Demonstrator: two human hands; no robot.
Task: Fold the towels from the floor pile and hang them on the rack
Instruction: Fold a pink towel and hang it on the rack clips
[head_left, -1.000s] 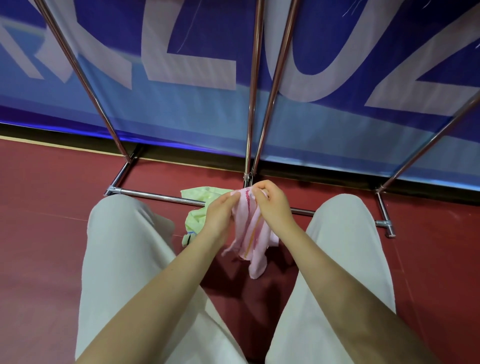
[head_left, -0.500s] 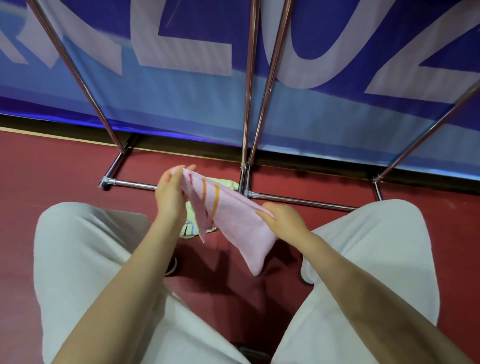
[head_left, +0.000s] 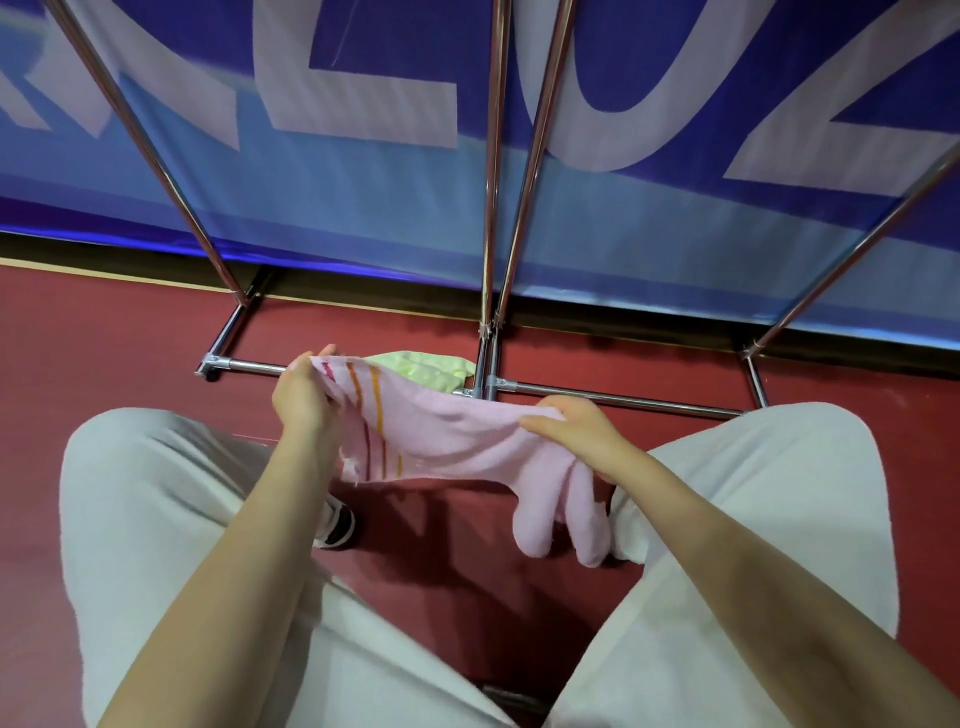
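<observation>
Head cam looking straight down at a person crouched over a red floor (head_left: 130, 332), light grey trousers either side. The pink towel (head_left: 447, 436) is stretched out between both hands, up off the floor. The left hand (head_left: 304, 400) has its fingers curled round the striped end, with orange and red stripes showing right next to it. The right hand (head_left: 576, 426) is clamped on the other end, and the loose bit of pink hangs down past it beside the right knee. Behind the towel there's a green towel (head_left: 421, 366) lying on the floor, touching the low bar of the chrome rack (head_left: 597, 397). Blue banner (head_left: 363, 208) with big pale letters sits behind the rack poles
</observation>
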